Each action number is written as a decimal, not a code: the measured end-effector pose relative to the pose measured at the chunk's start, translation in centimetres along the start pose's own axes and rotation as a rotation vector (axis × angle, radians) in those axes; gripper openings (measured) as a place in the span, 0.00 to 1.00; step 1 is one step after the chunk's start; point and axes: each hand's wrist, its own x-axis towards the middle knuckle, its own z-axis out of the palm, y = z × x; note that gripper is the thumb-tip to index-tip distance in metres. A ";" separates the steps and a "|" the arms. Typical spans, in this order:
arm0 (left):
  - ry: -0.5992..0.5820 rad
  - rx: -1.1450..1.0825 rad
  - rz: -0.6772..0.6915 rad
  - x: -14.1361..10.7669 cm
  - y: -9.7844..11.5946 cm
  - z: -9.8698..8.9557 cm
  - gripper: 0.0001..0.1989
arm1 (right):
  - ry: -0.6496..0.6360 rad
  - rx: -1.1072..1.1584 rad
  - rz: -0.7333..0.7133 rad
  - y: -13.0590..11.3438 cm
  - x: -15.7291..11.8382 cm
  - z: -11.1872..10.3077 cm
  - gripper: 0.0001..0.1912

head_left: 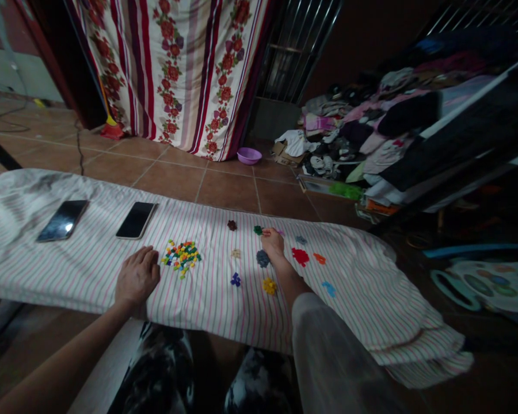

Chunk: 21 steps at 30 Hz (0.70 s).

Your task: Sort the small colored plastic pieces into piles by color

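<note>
My left hand (138, 276) lies palm down on the striped cloth, its fingers resting flat, just left of a mixed pile of small colored pieces (182, 256). My right hand (273, 241) reaches to a small dark green pile (258, 230), fingertips pinched at its edge; whatever is between them is too small to make out. Around that hand lie separate piles: grey (262, 258), red (300, 256), yellow (269, 286), brown (232, 225), beige (236, 253), dark blue (235, 279), orange (319, 259), light blue (328, 288) and grey-blue (301, 240). A pink pile is partly hidden.
Two phones, one (63, 221) at far left and another (136, 220) nearer, lie on the striped cloth (90, 259). Beyond it are a purple basin (249, 155), a floral curtain (190, 75) and heaped clothes (371, 121). A light green plastic item (492, 284) stands at right.
</note>
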 end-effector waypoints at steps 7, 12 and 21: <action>-0.002 0.024 0.009 -0.1 -0.1 0.2 0.16 | -0.014 0.105 0.029 0.5 -0.3 -0.4 0.11; -0.002 -0.002 0.003 -0.1 0.0 0.1 0.16 | -0.037 0.339 0.091 1.1 -0.4 -0.1 0.13; -0.001 -0.016 -0.005 0.0 0.1 -0.1 0.16 | -0.067 0.359 0.061 1.2 -0.4 -0.4 0.15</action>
